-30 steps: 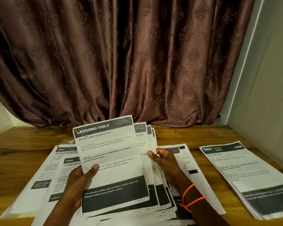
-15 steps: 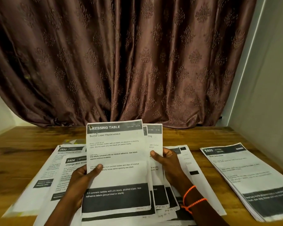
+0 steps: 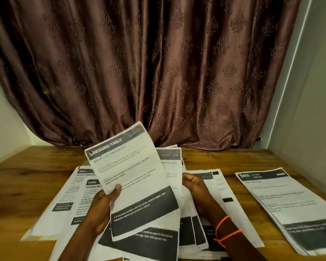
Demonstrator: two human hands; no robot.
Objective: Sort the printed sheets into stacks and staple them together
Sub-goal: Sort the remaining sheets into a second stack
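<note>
The top sheet (image 3: 132, 178) carries a dark header band reading "DRESSING TABLE"; lower down, a dark block holds white text of which "(pre-printed or blank)" can be made out. The sheet just behind it shows the fragment "to Slot", and a lower sheet's dark block mentions a "pencil sharpener". On the table (image 3: 26, 178), a left pile (image 3: 73, 194) shows headers "2652" and "3406" with the word "Change", and a right stack (image 3: 282, 208) is headed "$800"; its smaller text is too blurred to read.

The top sheet's long axis runs from near the person up and away, its header end tilted toward the left, and it is lifted above the table. The fanned sheets (image 3: 172, 178) behind it stand closer to straight.

The left hand (image 3: 104, 204) grasps the top sheet's left edge, thumb pressed on its face. The right hand (image 3: 194, 189) pinches the right edge of the fanned sheets; an orange cord bracelet (image 3: 224, 230) circles that wrist.

Half a second ago the top sheet stood nearly upright and squared over the others; now it has swung leftward and slid apart from the fan.
</note>
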